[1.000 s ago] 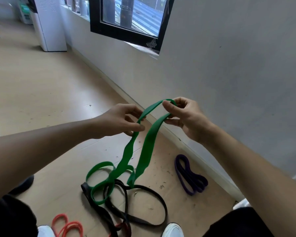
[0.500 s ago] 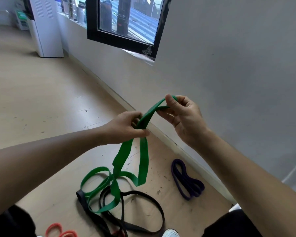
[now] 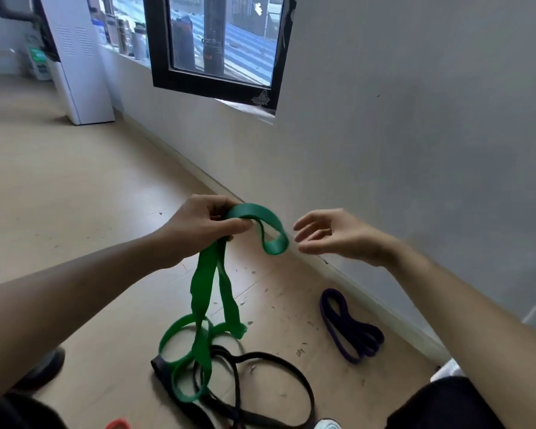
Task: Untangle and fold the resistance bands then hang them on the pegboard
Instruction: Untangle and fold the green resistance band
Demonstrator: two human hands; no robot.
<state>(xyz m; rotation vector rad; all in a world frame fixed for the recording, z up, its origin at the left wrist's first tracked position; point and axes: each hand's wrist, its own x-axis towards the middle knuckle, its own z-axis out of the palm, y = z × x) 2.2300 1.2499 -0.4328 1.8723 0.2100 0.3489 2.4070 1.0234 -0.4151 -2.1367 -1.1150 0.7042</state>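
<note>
My left hand (image 3: 203, 226) grips the green resistance band (image 3: 203, 292) near its top. A short loop of it curls out to the right of my fingers. Two green strands hang down to the floor, where the lower coils lie tangled over a black band (image 3: 273, 388). My right hand (image 3: 331, 235) hovers just right of the green loop, fingers relaxed and apart, holding nothing. A folded purple band (image 3: 347, 329) lies on the floor by the wall. A bit of a red band (image 3: 118, 424) shows at the bottom edge.
A grey wall (image 3: 415, 150) with a skirting board runs along the right. A black-framed window (image 3: 217, 48) sits above. A white cabinet (image 3: 81, 72) stands far left. My white shoe (image 3: 327, 425) is near the bands on the wooden floor (image 3: 59, 196). No pegboard in view.
My right hand has let go of the green band and moved right, fingers spread. My left hand now holds the band alone, with the top loop flopping rightward.
</note>
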